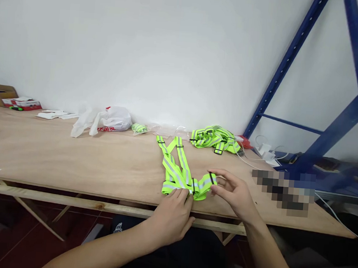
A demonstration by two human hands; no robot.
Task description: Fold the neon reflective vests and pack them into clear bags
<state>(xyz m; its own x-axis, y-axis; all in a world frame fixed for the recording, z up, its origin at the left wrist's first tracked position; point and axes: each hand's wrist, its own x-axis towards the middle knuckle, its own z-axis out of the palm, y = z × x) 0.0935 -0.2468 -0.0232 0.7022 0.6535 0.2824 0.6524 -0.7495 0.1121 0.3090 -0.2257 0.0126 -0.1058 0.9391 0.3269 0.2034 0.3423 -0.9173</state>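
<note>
"Harness, one. Fluorescent yellow-green webbing, silver-grey stripe along each strap, black slider buckles. Lies on bare wooden tabletop, close to the front edge."

"Position against the hands?"

"Left hand: in front of the waist band, back upward, fingers bent and side by side, tips resting on the webbing; whether they pinch it, cannot tell. Right hand: at the band's right end, thumb and forefinger pinching the looped webbing by a black slider, other fingers curled behind."

"Direction?"

"Two shoulder straps, long axis running from the band away toward the wall, leaning a little left, partly crossed. Far ends apart, one slider each. Waist band set crosswise, left to right, right end lifting slightly toward the right hand."

"Adjacent stock?"

"Heap of like webbing, farther back, to the right."
</note>
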